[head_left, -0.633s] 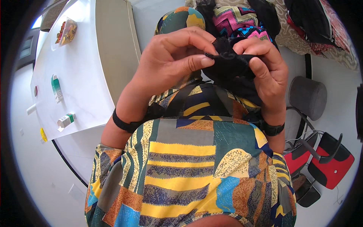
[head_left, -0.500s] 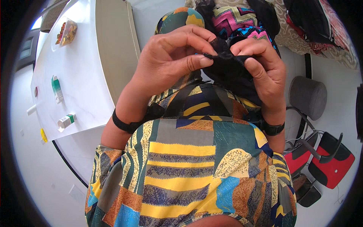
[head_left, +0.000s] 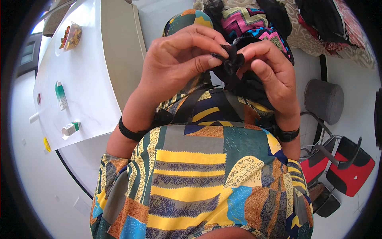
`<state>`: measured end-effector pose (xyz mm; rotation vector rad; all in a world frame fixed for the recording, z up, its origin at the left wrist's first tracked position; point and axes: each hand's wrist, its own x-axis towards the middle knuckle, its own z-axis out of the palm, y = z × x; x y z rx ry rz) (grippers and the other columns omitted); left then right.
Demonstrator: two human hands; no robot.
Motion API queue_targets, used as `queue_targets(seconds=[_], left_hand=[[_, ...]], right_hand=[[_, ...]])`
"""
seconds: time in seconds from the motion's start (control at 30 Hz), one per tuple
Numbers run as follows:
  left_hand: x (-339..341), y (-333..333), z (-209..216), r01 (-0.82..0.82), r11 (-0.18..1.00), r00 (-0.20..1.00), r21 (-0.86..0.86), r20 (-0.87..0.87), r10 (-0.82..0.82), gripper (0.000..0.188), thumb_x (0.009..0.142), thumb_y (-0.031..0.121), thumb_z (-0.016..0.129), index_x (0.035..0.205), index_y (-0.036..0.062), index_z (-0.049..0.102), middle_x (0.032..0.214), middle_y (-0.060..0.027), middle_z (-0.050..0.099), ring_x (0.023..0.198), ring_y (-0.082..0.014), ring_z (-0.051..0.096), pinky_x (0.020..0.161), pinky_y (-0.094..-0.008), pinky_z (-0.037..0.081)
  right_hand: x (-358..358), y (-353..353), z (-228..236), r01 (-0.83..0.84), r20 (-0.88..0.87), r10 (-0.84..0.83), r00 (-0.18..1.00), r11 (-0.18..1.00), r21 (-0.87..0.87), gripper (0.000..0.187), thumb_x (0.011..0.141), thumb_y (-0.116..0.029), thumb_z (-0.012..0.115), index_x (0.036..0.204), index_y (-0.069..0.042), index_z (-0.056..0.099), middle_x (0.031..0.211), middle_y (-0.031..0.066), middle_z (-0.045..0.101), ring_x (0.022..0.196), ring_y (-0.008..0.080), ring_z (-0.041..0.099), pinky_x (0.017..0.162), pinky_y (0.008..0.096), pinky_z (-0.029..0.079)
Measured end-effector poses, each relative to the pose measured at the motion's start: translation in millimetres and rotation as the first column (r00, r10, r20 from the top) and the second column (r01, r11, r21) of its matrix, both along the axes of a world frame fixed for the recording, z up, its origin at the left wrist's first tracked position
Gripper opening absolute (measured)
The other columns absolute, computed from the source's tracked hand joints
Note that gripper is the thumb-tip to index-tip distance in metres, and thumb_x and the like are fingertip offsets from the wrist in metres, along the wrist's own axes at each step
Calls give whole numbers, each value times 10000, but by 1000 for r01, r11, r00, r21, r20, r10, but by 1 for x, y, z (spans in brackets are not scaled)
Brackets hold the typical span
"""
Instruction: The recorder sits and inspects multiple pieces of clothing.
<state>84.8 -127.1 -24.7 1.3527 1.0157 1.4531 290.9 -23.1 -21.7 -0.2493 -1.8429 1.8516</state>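
A piece of black cloth (head_left: 234, 65) is held up in front of my chest, bunched between my two hands. My left hand (head_left: 169, 59) pinches its gathered edge between thumb and fingertips. On the other side, my right hand (head_left: 274, 75) grips the cloth with curled fingers, its thumb raised slightly off the fabric. More of the dark fabric hangs below the right fingers, over my lap. The exact kind of garment cannot be made out. My knee (head_left: 191, 20), in patterned fabric, shows behind the left hand.
To the left stands a white table (head_left: 87, 79) with a clear tub (head_left: 72, 36) and two green-and-white boxes (head_left: 60, 95). Zigzag-patterned fabric (head_left: 242, 20) lies ahead, near a beige patterned cover (head_left: 314, 44) with clothes. At right are a grey stool (head_left: 324, 101) and a red-and-black chair (head_left: 350, 165).
The black cloth is more crumpled and gathered at the fingertips. My right thumb has lifted off it, and the right hand has shifted slightly left.
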Motion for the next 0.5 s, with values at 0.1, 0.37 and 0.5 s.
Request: queue_targets(seconds=[0.1,0.37,0.5], left_hand=[[2,-1,4,-5,1000,1000,-17,-24,4,126,850,45,658,956,-23,663,1069,-125,587,1023,-222,598,925,-316,485],[0,-2,12,-101,995,958,8,-270,99,146,810,-13,678,955,-27,674,1032,-126,605,992,-199,593,891,-290,481],[4,-3,15,-131,991,954,-4,-274,125,154,801,-52,671,953,-30,673,1035,-125,606,989,-193,592,881,-283,480]], right_hand=[[-8,-8,0,49,19,-47,999,991,-126,234,902,-56,599,1125,-10,545,969,57,605,872,110,601,767,222,500],[-18,-11,-3,144,29,-144,989,989,18,266,867,-55,657,1117,-41,567,977,44,608,901,85,593,796,209,498],[-22,-12,-1,142,-28,-143,989,989,-25,276,849,-69,687,1099,-38,574,966,35,605,890,75,583,791,205,487]])
